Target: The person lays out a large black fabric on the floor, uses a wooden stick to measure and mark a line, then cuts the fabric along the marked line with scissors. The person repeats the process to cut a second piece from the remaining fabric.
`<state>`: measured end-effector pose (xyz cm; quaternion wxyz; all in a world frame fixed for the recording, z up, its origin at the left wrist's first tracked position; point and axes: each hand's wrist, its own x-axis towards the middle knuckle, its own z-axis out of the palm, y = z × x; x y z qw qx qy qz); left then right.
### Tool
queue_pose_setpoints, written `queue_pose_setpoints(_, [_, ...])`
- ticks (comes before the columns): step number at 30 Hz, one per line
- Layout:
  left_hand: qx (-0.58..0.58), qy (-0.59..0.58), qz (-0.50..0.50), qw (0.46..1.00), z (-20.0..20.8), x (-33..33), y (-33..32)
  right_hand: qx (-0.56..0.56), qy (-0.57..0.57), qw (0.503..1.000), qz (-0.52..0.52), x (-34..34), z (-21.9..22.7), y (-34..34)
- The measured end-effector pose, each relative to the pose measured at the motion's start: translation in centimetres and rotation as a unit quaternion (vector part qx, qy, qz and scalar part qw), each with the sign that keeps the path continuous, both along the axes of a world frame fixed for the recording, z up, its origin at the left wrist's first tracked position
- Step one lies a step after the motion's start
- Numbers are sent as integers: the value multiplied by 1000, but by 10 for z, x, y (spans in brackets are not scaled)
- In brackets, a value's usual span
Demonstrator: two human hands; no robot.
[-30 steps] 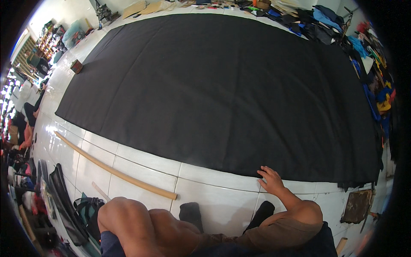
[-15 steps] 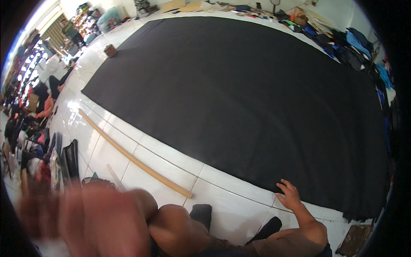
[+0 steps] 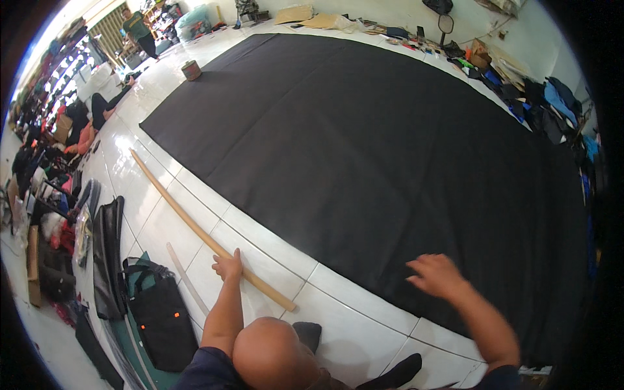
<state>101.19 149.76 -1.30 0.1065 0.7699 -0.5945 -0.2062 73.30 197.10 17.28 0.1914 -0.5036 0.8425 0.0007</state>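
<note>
A large sheet of black material (image 3: 338, 149) lies spread on the floor, with some faint creases. Beside its near left edge rests a long light-brown pole (image 3: 185, 218), slanting from far left to near right. My left hand (image 3: 229, 265) is down at the pole's nearer half, thumb and fingers on either side of it; part of the grip is hidden. Over the sheet's near edge, to the right, my right hand (image 3: 437, 274) is open with its fingers stretched to the left and holds nothing. Whether it touches the sheet is unclear.
A tin can (image 3: 191, 70) stands at the sheet's far left corner. Near left are a black bag (image 3: 159, 312), a folded black piece (image 3: 107, 253) and a thin pale strip (image 3: 185, 276). Piles of goods line both sides. A person (image 3: 138, 31) is at the far left.
My left hand, blurred close to the camera before, has come down to the pole. My right hand has moved up and inward over the black sheet. My view has shifted.
</note>
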Motion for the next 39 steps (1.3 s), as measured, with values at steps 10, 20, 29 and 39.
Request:
queue_pose_setpoints(10, [-120, 255, -133, 950, -31, -7, 6, -233, -106, 966, -24, 178, -128, -151])
queue_pose_setpoints(20, [-109, 430, -221, 869, 22, -134, 93, -177, -80, 971, -142, 116, -90, -187])
queue_pose_setpoints(29, [-241, 172, -403, 866, -5, -130, 35, -144, -12, 972, -186, 73, -129, -136])
queue_pose_setpoints(39, [-144, 3, -477, 867, -27, -136, 44, -63, 132, 933, -330, 81, -164, 58])
